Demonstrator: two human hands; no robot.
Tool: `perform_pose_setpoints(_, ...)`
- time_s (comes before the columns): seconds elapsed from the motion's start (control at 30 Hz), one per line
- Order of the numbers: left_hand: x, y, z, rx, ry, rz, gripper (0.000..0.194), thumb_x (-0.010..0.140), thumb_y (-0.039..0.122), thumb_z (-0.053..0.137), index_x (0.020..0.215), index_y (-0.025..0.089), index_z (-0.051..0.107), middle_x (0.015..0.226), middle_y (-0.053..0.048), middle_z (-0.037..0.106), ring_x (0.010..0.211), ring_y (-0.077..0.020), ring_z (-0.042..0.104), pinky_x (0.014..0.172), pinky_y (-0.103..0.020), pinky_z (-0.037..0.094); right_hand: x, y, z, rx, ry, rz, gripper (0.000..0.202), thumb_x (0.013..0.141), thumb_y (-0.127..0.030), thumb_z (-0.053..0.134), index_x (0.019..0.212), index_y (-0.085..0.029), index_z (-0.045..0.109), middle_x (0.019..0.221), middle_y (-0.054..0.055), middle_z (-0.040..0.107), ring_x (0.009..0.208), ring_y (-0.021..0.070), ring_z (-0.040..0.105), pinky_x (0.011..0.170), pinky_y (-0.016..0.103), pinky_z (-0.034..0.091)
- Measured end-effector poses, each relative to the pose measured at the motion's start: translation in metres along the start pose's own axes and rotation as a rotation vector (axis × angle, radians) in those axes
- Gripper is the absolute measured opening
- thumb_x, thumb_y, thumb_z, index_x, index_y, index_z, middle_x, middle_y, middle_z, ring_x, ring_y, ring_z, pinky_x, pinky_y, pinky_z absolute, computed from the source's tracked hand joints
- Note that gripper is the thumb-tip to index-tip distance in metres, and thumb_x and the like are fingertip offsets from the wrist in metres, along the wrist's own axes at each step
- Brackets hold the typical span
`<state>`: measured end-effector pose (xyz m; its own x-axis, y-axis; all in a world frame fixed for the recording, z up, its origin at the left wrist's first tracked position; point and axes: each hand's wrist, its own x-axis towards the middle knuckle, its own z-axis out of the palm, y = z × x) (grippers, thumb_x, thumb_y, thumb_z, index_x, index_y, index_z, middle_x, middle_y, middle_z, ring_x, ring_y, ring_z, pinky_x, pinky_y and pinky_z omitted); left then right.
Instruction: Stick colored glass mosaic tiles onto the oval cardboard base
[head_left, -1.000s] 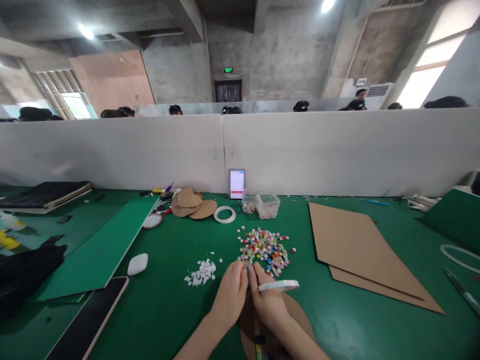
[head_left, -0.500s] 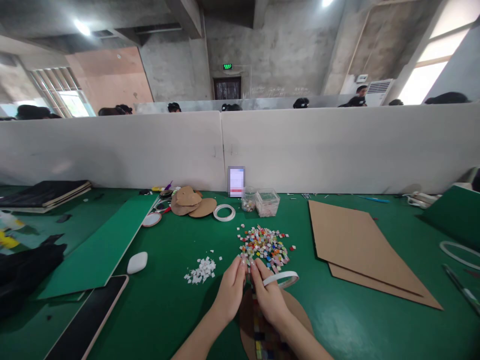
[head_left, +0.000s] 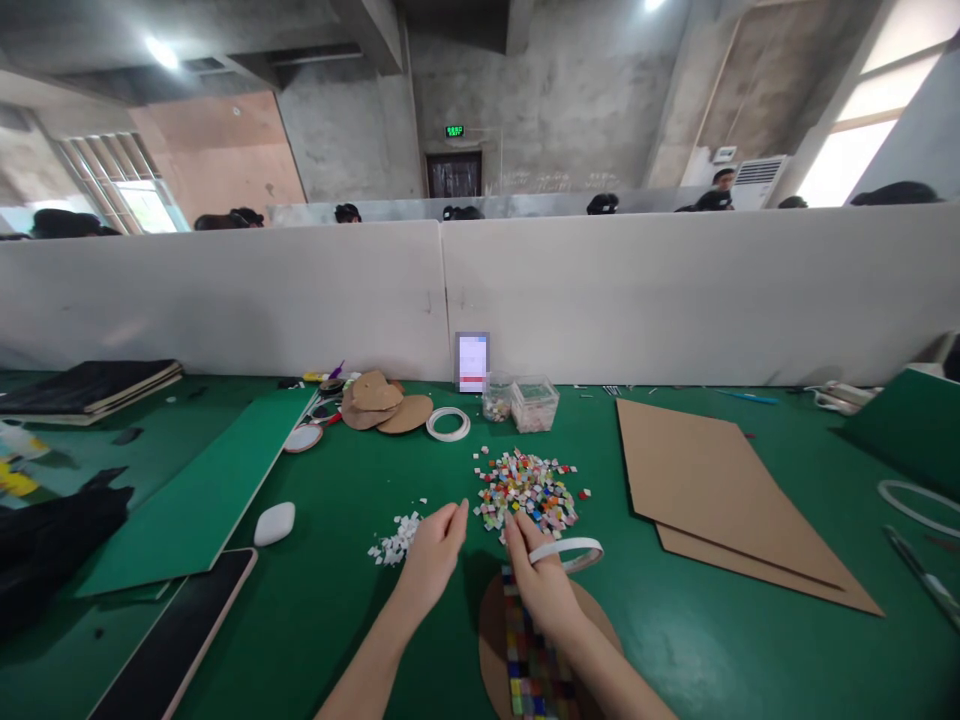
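My right hand is closed, with a narrow roll of white tape hooked on its fingers. Thumb and forefinger pinch together at the near edge of a heap of small coloured mosaic tiles; anything between those tips is too small to tell. My left hand is closed in a pinch beside a pile of small white scraps, covering part of it. What it holds, if anything, cannot be made out. Below my right hand lies a round cardboard disc bearing a strip of coloured square tiles, partly covered by my right forearm.
Cardboard sheets lie on the right, and a green board on the left. Behind the tiles stand a clear plastic box, a round jar and a lit phone. Another tape roll lies near cardboard pieces.
My hands were together at the tile heap's near edge. My left hand has moved left toward the white scraps. My right hand stays nearly in place, and more of the tile strip shows.
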<state>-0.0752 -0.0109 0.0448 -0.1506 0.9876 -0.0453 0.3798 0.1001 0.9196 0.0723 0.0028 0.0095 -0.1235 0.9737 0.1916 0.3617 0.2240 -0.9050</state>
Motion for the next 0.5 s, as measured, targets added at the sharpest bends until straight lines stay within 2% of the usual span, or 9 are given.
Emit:
perform_pose_setpoints(0.07,0.003,-0.001,-0.015,0.102,-0.010,0.009,0.041,0.082,0.051,0.033,0.054,0.020,0.034,0.045,0.007,0.037,0.042,-0.0099,0.038,0.047,-0.022,0.031,0.001,0.003,0.001,0.001,0.020,-0.010,0.031,0.083,-0.042,0.041,0.091,-0.020,0.060,0.082,0.007,0.064,0.076,0.0201,0.058,0.063,0.027,0.045)
perform_pose_setpoints(0.17,0.006,-0.005,-0.035,0.159,-0.012,0.001,0.034,0.082,0.047,0.032,0.061,0.021,0.039,0.056,0.003,0.049,0.050,-0.0119,0.047,0.051,-0.022,0.034,0.002,0.008,0.002,0.006,0.023,-0.011,0.030,0.082,-0.044,0.042,0.091,-0.021,0.058,0.084,0.008,0.062,0.074,0.0194,0.056,0.062,0.026,0.045)
perform_pose_setpoints(0.37,0.009,-0.013,-0.059,0.266,0.024,-0.009,0.025,0.079,0.045,0.040,0.070,0.021,0.041,0.056,0.006,0.043,0.048,-0.0115,0.042,0.047,-0.022,0.031,0.003,0.005,-0.002,0.027,0.025,-0.002,0.024,0.082,-0.043,0.043,0.085,-0.022,0.053,0.073,0.003,0.055,0.062,0.0154,0.049,0.056,0.024,0.041)
perform_pose_setpoints(0.43,0.008,-0.014,-0.063,0.350,0.034,0.022,0.023,0.078,0.044,0.044,0.074,0.020,0.044,0.059,0.005,0.044,0.051,-0.0123,0.044,0.049,-0.022,0.031,0.004,-0.001,-0.004,0.068,-0.029,-0.024,0.022,0.083,-0.042,0.042,0.077,-0.022,0.050,0.065,0.000,0.049,0.058,0.0143,0.046,0.054,0.024,0.039)
perform_pose_setpoints(0.5,0.008,-0.015,-0.066,0.452,0.047,0.046,0.023,0.078,0.042,0.044,0.073,0.020,0.046,0.058,0.005,0.043,0.051,-0.0129,0.044,0.048,-0.023,0.030,0.004,-0.009,-0.007,0.121,-0.139,-0.033,0.024,0.085,-0.040,0.039,0.069,-0.023,0.043,0.059,-0.003,0.041,0.054,0.0128,0.040,0.051,0.024,0.035)
